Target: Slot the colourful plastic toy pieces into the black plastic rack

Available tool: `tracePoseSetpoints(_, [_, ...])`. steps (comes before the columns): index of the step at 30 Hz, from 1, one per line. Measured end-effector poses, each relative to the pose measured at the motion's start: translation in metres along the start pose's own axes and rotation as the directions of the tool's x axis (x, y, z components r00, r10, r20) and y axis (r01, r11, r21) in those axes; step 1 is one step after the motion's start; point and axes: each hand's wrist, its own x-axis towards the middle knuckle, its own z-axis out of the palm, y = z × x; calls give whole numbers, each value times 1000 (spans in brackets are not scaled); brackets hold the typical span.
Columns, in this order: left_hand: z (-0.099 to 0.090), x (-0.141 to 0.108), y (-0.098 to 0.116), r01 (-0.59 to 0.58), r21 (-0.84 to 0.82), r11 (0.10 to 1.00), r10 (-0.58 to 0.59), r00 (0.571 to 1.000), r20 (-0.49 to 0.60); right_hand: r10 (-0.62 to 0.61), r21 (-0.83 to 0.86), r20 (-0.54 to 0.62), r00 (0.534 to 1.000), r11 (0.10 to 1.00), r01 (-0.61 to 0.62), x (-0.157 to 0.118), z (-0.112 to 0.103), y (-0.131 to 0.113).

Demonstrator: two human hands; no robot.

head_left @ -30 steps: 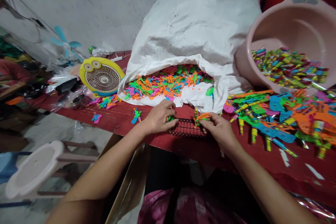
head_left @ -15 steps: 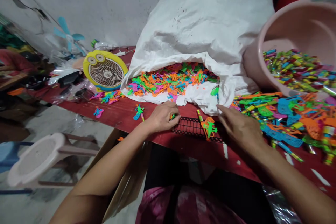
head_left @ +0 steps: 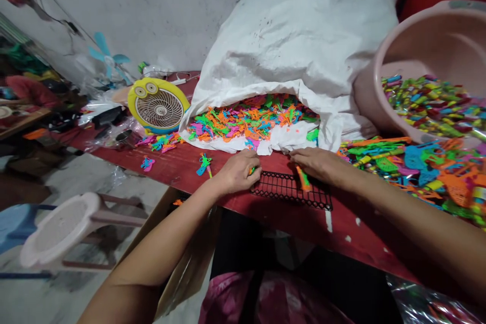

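My left hand [head_left: 240,172] is closed at the left end of a black wire rack [head_left: 279,191], around a small colourful plastic piece [head_left: 252,170]; most of that piece is hidden by the fingers. Over the rack's middle, my right hand [head_left: 321,164] bends its fingers onto an orange and green plastic toy [head_left: 304,179], whose lower end sticks out beneath them. Just behind both hands gapes a white sack [head_left: 304,55], with a heap of bright plastic pieces [head_left: 243,119] in its mouth. A green and blue toy [head_left: 204,163] lies left of my left hand.
A pink tub [head_left: 366,81] of wrapped colourful tubes [head_left: 429,104] stands at the right, with a pile of toys [head_left: 421,167] before it. Left of the sack is a yellow fan [head_left: 158,106]. A stool [head_left: 64,233] stands on the floor; another person's sleeve [head_left: 32,91] shows far left.
My right hand has moved left from the rack's right end onto the orange and green toy, covering its upper part. My left hand stays closed at the rack's left end.
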Motion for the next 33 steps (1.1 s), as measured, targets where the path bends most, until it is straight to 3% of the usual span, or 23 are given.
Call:
tracePoseSetpoints(3, [2,-1,-1,7,-11,1000,-7,1000,-16,50,254,4,999,966,-49,-4,-10,-4])
tracePoseSetpoints(5, [3,-1,-2,10,-20,1000,-11,1000,-25,202,445,-50,978,881,-159,-5,-8,-19])
tracePoseSetpoints(7, [4,-2,-2,12,-26,1000,-13,999,-36,417,662,-47,908,694,-284,-5,3,-42])
tracePoseSetpoints(9, [4,-2,-1,18,-22,1000,-19,999,-47,578,830,61,814,424,-363,-3,20,-68])
tracePoseSetpoints(11, [4,-3,-1,19,-9,1000,-19,998,-58,595,892,166,786,250,-377,-1,37,-89])
tracePoseSetpoints(12, [4,-3,0,20,0,1000,-20,998,-63,585,901,185,790,221,-374,1,44,-96])
tracePoseSetpoints(16, [5,-3,3,56,42,998,-53,996,-77,604,861,146,783,312,-402,3,55,-105])
tracePoseSetpoints(20, [7,-3,6,116,62,991,-110,990,-89,639,766,96,763,442,-467,3,47,-110])
tracePoseSetpoints(23, [7,-5,7,128,33,991,-124,987,-103,635,751,69,769,475,-459,5,44,-117])
tracePoseSetpoints(26, [6,-6,7,125,-14,992,-126,986,-113,665,763,38,746,463,-451,7,43,-121])
tracePoseSetpoints(29, [5,-7,5,128,-46,991,-132,987,-87,728,798,16,685,403,-447,9,44,-123])
tracePoseSetpoints(33, [7,-9,3,126,-92,988,-134,987,-87,747,844,81,660,300,-444,13,50,-130])
